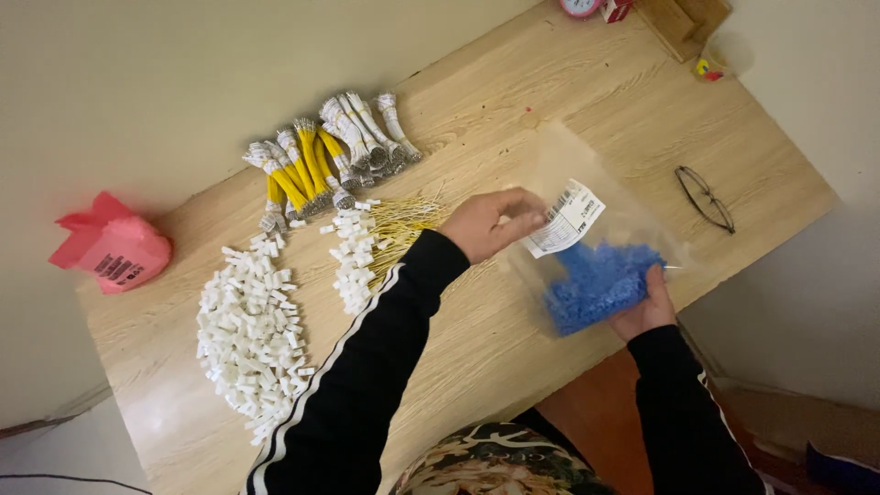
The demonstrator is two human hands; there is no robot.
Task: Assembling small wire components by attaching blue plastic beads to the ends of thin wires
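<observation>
- Head view looked down on a light wooden counter (568, 101).
- Left hand (492, 223) pinched the upper edge of a clear plastic bag (587, 174) near its white label (566, 218); fingers were closed on the film.
- Right hand (646, 307) cupped the bag from beneath, gripping the lower end where the blue small parts (596, 280) had gathered.
- Bag sat between both hands, raised above the counter's near right part; its long axis ran diagonally from the far mouth end down to the blue mass nearest the body. Right hand was nearer the contents, left hand nearer the label.
- Whether the mouth was open or sealed could not be made out; the film was too transparent.
- To the left lay a heap of white connectors (249, 330), a smaller white pile (353, 257), thin yellow wires (403, 220), and yellow and grey wire bundles (325, 156).
- Also present: pink bag (115, 243) at the far left edge, spectacles (704, 197) at right.
</observation>
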